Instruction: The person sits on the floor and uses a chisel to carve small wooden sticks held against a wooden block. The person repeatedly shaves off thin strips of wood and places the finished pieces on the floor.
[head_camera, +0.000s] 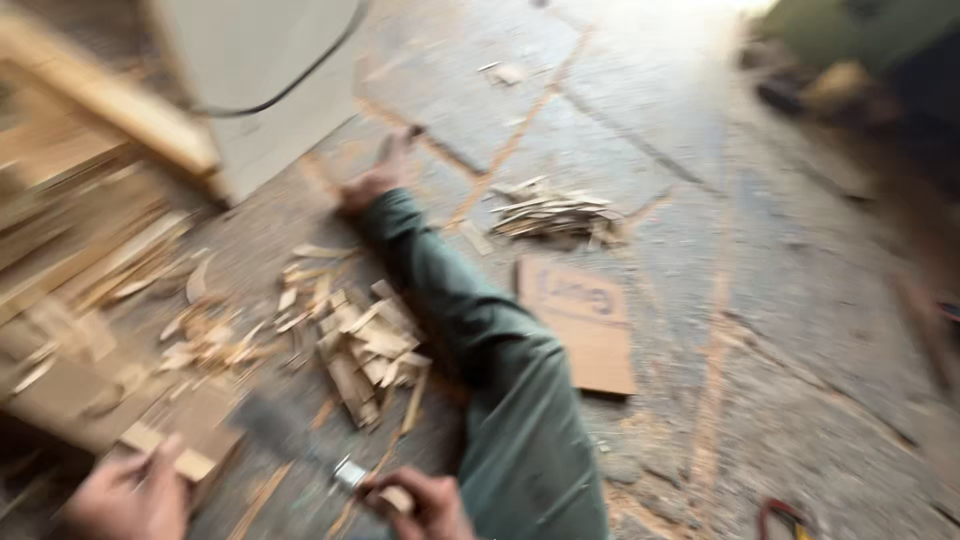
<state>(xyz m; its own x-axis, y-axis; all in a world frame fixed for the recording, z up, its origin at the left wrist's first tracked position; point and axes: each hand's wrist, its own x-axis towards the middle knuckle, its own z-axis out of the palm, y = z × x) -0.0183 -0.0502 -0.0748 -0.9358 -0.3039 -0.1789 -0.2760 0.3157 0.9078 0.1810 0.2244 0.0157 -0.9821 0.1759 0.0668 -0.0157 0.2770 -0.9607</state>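
The picture is blurred by motion. My left hand (125, 497), at the bottom left, grips a small pale piece of wood (170, 452). At the bottom centre, my right hand (418, 505) is closed around the handle of a tool with a metal collar (350, 472). Its dark blade (275, 425) points up and left towards the wood piece. A leg in green trousers (500, 370) stretches forward from between the hands, and its bare foot (380, 175) rests on the floor. A heap of wood chips and offcuts (365, 355) lies just left of the leg.
A second pile of thin wood slivers (555, 215) and a flat piece of cardboard (585, 325) lie right of the leg on the stone floor (780, 300). Pale planks (90, 230) and a white panel with a black cable (270, 90) stand at the left. A red-handled object (785, 515) lies bottom right.
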